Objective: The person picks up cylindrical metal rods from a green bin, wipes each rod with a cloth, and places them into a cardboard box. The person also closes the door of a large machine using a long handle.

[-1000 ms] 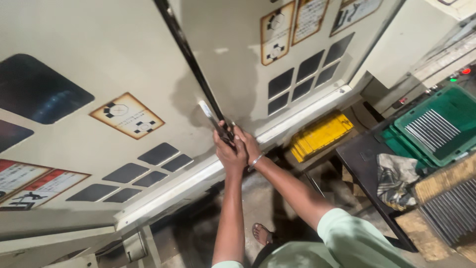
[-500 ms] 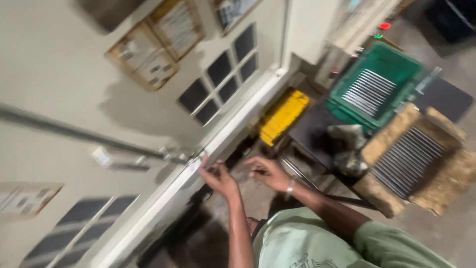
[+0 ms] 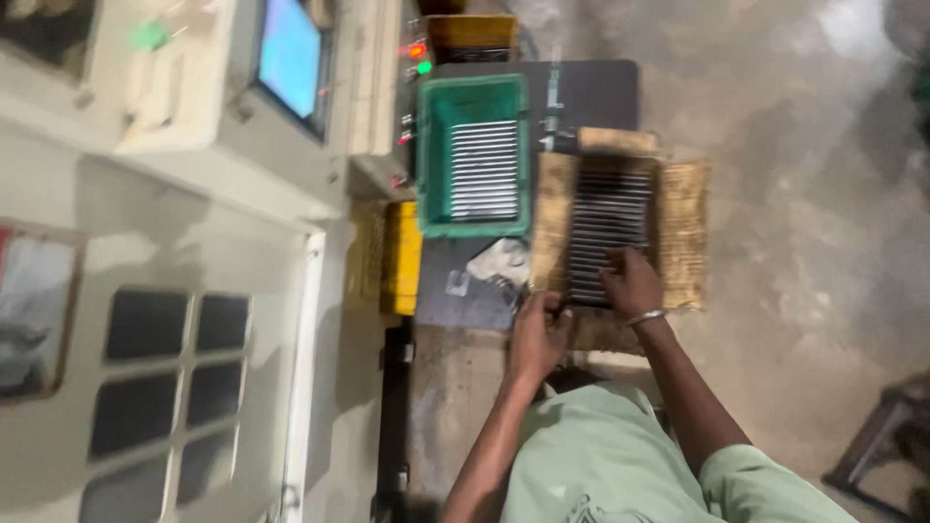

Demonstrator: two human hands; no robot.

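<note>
At the far left, the cream metal machine housing point(image 3: 174, 194) carries a reddish rectangular label point(image 3: 34, 300) at the picture's left edge, with a grid of dark square panels point(image 3: 165, 378) just beside it and a pale blue screen point(image 3: 291, 53) above. Right of the housing, red and green indicator lamps point(image 3: 418, 58) glow on a narrow panel, and a yellow box point(image 3: 402, 257) sits below them. A green plastic crate point(image 3: 436, 165) holding a row of grey metal rods stands on a dark mat point(image 3: 591, 92). A crumpled grey rag point(image 3: 499, 263) lies near its lower edge. The left hand point(image 3: 538, 334) is curled, though blur hides whether it grips anything. Next comes the brown fibre-lined tray of dark metal rods point(image 3: 605, 218), each rod's long axis running left to right, stacked away from the person. The right hand point(image 3: 630, 281), with a bangle on the wrist, rests on the nearest rods with fingers bent narrow. The floor point(image 3: 794, 194) is worn, stained grey concrete.
</note>
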